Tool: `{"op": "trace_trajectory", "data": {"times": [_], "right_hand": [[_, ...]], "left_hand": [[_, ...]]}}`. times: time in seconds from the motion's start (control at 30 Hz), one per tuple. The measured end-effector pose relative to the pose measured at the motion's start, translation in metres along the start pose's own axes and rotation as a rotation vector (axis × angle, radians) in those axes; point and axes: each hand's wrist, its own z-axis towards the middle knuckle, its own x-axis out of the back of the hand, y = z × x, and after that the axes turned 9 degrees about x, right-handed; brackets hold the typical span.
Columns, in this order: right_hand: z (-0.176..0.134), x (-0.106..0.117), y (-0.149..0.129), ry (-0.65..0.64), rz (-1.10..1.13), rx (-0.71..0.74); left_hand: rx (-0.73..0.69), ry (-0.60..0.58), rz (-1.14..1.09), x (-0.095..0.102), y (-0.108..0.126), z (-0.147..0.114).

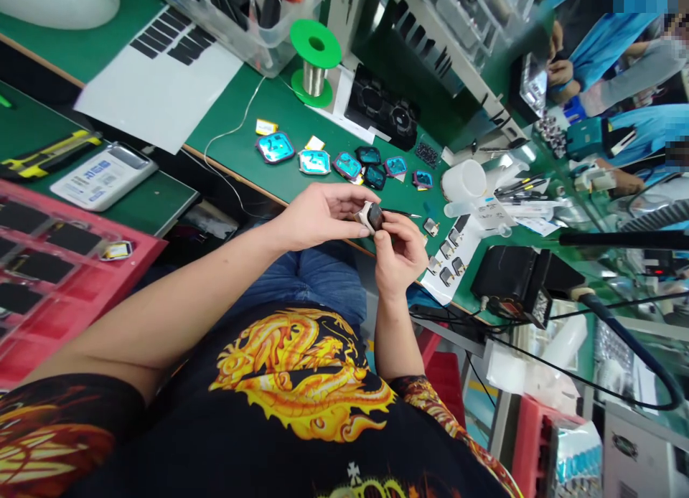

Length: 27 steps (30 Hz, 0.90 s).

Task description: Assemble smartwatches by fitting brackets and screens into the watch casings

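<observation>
A small smartwatch body (372, 215), dark and rounded on one face with a pale side, is held between both hands above the bench's front edge. My left hand (317, 214) pinches it from the left, thumb below and fingers above. On the other side, my right hand (399, 250) grips it with thumb and curled fingers. Behind the hands lie several watch screens (275, 147) under shiny blue film, some with yellow-white batteries (267, 128). Several small watch parts (446, 250) sit on a white sheet (468, 250) right of my right hand.
A solder wire spool (315, 64) and a black tray (382, 107) stand at the back. A white cup (463, 182) and a black box-shaped device (509, 283) are to the right. Left are a red tray (145, 243), a scale (105, 176) and a yellow-black cutter (51, 153). Co-workers sit beyond.
</observation>
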Motion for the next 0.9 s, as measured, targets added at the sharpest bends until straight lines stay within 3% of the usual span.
{"op": "trace_trajectory", "data": {"times": [0.9], "right_hand": [[-0.0008, 0.0018, -0.0060, -0.010, -0.050, 0.022]], "left_hand": [[0.022, 0.013, -0.009, 0.0033, -0.0018, -0.0009]]}}
